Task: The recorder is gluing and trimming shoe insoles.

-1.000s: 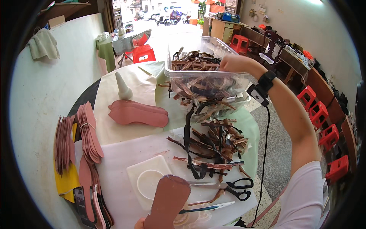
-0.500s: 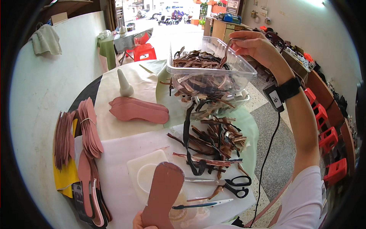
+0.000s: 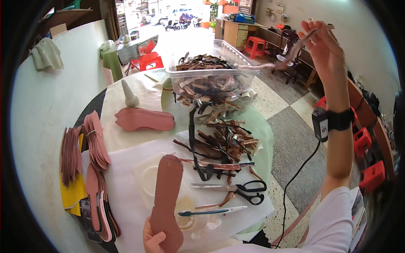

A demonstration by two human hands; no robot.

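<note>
My left hand (image 3: 153, 238) grips a reddish-brown insole (image 3: 166, 201) near its lower end, thumb across its face, above the white-covered table. Raised high on the right, my right hand (image 3: 324, 44) pinches a long thin leather strip (image 3: 291, 58) that stretches left toward the clear plastic bin (image 3: 249, 72). Dark and brown strips (image 3: 206, 63) fill that bin. A loose heap of similar strips (image 3: 230, 139) lies on the table in front of it. Closer in are black-handled scissors (image 3: 249, 192) and a toothbrush (image 3: 213, 211).
Insoles (image 3: 145, 119) lie stacked beside a pale pestle-shaped tool (image 3: 130, 95). Bundled insoles (image 3: 97, 141) and a yellow cloth (image 3: 71, 195) sit at the left edge. A black cable (image 3: 291, 181) hangs from the device on my right wrist. Red stools (image 3: 373, 176) stand on the right.
My right hand has moved up and to the right, drawing the strip out away from the bin. The insole in my left hand has come up and left, and the view has shifted.
</note>
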